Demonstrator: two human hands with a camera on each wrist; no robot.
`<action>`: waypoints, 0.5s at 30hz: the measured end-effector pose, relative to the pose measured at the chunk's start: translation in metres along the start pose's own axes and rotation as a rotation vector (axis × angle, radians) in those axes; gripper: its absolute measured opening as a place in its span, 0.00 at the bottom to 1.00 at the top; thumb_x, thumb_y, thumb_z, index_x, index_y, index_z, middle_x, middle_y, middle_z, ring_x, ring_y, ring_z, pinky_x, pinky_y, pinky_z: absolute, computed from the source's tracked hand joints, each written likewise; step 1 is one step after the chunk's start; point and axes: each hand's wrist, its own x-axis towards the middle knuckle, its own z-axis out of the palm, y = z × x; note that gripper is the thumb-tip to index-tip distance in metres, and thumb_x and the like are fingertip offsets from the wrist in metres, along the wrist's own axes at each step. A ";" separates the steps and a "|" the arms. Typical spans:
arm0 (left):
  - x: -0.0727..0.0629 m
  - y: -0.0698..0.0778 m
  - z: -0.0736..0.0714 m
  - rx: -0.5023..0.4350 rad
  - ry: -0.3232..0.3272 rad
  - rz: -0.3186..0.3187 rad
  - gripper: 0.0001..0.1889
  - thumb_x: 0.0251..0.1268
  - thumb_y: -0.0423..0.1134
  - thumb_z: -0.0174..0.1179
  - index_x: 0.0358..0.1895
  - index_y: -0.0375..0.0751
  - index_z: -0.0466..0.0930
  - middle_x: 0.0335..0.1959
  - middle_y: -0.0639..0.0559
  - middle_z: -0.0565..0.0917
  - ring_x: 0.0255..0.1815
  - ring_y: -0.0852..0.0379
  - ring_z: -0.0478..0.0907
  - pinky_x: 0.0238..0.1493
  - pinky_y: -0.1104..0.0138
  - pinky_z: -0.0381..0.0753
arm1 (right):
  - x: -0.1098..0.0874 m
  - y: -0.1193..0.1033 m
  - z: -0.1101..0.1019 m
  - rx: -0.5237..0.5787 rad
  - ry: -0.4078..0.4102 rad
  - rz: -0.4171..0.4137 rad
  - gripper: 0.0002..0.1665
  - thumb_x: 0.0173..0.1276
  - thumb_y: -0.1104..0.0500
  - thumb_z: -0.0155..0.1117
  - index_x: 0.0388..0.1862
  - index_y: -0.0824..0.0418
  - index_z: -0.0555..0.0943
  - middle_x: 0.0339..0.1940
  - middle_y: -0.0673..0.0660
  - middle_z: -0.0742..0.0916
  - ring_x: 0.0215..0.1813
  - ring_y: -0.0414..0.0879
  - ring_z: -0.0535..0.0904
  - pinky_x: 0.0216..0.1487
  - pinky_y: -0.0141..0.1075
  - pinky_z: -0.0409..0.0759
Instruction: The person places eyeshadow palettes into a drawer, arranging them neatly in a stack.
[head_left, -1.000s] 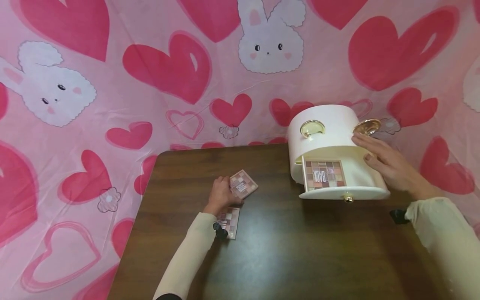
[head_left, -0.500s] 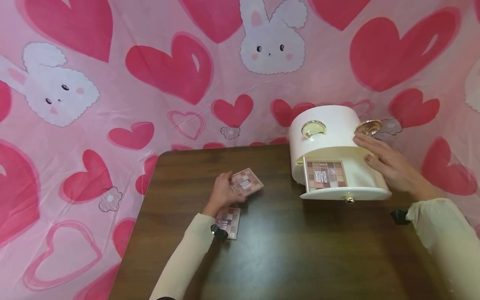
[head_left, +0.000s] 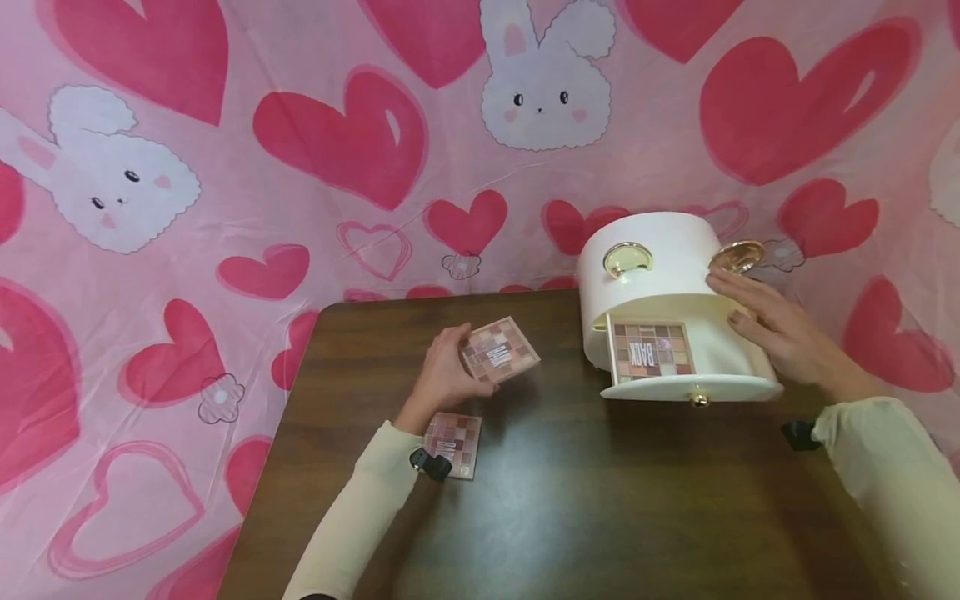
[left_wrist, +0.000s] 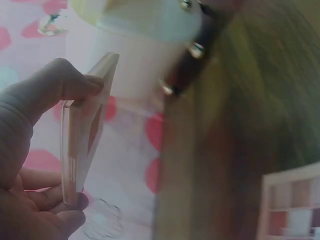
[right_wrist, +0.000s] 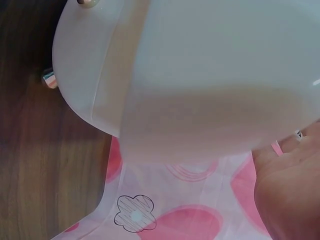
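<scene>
My left hand [head_left: 444, 371] grips a square eyeshadow palette [head_left: 501, 350], thumb on one edge and fingers on the opposite one. Seen edge-on in the left wrist view, this palette [left_wrist: 85, 145] is raised off the table. A second eyeshadow palette [head_left: 457, 437] lies flat below the left wrist. At the right stands a rounded white cosmetic organizer [head_left: 663, 279], its front drawer [head_left: 723, 342] pulled out. Another palette [head_left: 651, 348] lies in the drawer's left part. My right hand [head_left: 783, 325] rests with extended fingers against the organizer's right side; its fingertips are partly hidden in the right wrist view.
The organizer has two gold ear-like pieces [head_left: 628, 260] on top and a gold drawer knob [head_left: 699, 400]. It sits near the back of the dark wooden table [head_left: 570, 500]. A pink cloth [head_left: 420, 167] with hearts and rabbits hangs behind.
My left hand has lifted the palette and carried it slightly right and toward the back, tilting it. The right hand and the organizer stay in place.
</scene>
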 end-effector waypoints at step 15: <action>-0.004 0.054 -0.016 -0.056 0.029 0.225 0.57 0.28 0.48 0.84 0.71 0.36 0.67 0.64 0.45 0.74 0.63 0.46 0.69 0.64 0.49 0.71 | 0.001 0.001 0.001 0.016 0.010 -0.015 0.39 0.67 0.67 0.60 0.78 0.55 0.66 0.79 0.59 0.63 0.78 0.45 0.52 0.71 0.71 0.42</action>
